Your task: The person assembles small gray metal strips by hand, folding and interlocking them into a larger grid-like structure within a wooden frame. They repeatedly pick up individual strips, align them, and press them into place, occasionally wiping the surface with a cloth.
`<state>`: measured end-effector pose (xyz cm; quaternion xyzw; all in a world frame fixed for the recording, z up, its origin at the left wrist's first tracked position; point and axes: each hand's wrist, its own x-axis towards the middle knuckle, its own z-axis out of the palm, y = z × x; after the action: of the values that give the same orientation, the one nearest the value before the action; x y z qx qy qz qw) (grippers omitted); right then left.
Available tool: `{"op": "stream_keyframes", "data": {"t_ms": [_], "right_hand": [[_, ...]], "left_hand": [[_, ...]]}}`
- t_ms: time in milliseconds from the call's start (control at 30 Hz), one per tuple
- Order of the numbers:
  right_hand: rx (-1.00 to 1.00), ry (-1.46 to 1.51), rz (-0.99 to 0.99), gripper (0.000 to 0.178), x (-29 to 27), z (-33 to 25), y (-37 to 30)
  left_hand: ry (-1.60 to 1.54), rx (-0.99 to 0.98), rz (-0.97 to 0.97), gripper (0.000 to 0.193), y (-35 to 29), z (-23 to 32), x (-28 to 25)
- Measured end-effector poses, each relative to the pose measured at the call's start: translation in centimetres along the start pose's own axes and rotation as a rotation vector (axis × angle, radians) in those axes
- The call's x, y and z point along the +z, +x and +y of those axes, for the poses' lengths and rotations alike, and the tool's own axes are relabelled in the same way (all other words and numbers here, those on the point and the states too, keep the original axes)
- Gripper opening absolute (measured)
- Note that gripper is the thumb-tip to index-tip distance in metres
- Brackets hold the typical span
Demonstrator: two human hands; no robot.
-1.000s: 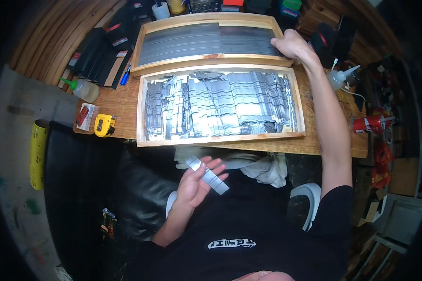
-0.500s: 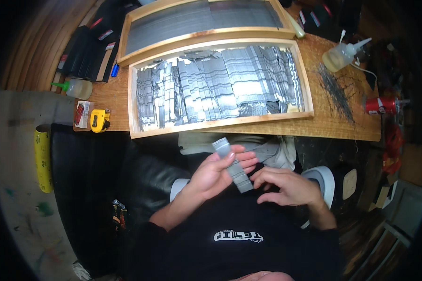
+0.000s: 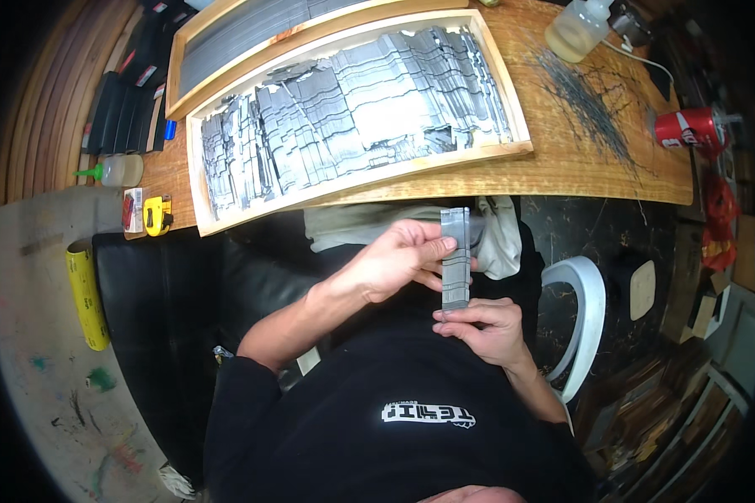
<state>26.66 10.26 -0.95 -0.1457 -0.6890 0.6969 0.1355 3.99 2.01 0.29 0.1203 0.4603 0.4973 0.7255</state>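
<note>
A narrow grey piece (image 3: 455,260), striped crosswise in lighter and darker bands, stands almost upright in front of my chest. It looks like a bundle of thin strips, though I cannot tell how many. My left hand (image 3: 407,260) grips its upper half, thumb on the front and fingers behind. At the lower end, the thumb and fingers of my right hand (image 3: 486,329) pinch together at the edge. Beyond my hands, a shallow wooden tray (image 3: 369,176) on the table holds many similar grey strips (image 3: 310,138) in uneven, overlapping rows.
A second wooden tray (image 3: 319,32) lies behind. On the wooden table (image 3: 562,159) are loose dark slivers (image 3: 591,105), a squeeze bottle (image 3: 577,33), a red can (image 3: 688,130), a green-tipped bottle (image 3: 119,172) and a yellow tape measure (image 3: 157,215). A white chair part (image 3: 591,323) curves at right.
The grey piece has turned from slanted to nearly upright and moved right and up. My right fingers have closed at its lower end. The view has shifted, moving the trays left and up.
</note>
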Motion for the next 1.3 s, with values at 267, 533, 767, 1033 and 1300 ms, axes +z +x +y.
{"op": "stream_keyframes", "data": {"t_ms": [267,533,767,1033,1300], "right_hand": [[0.037,-0.017,0.051,0.022,0.3,0.1,0.7],[0.059,-0.098,0.039,0.019,0.3,-1.5,1.2],[0.11,-0.191,0.039,0.019,-0.2,-1.9,1.7],[0.128,-0.113,0.012,0.021,-3.9,-4.4,3.2],[-0.079,1.298,-0.067,0.07,-5.0,-2.6,6.8]], "left_hand": [[-0.109,0.114,0.199,0.021,0.3,0.2,0.4],[0.017,0.068,0.221,0.025,1.0,0.3,-0.1],[-0.114,0.035,0.219,0.026,0.9,1.0,0.4],[-0.026,0.075,0.204,0.027,0.4,0.3,0.0],[0.049,0.172,0.226,0.042,-1.7,0.0,2.0]]}}
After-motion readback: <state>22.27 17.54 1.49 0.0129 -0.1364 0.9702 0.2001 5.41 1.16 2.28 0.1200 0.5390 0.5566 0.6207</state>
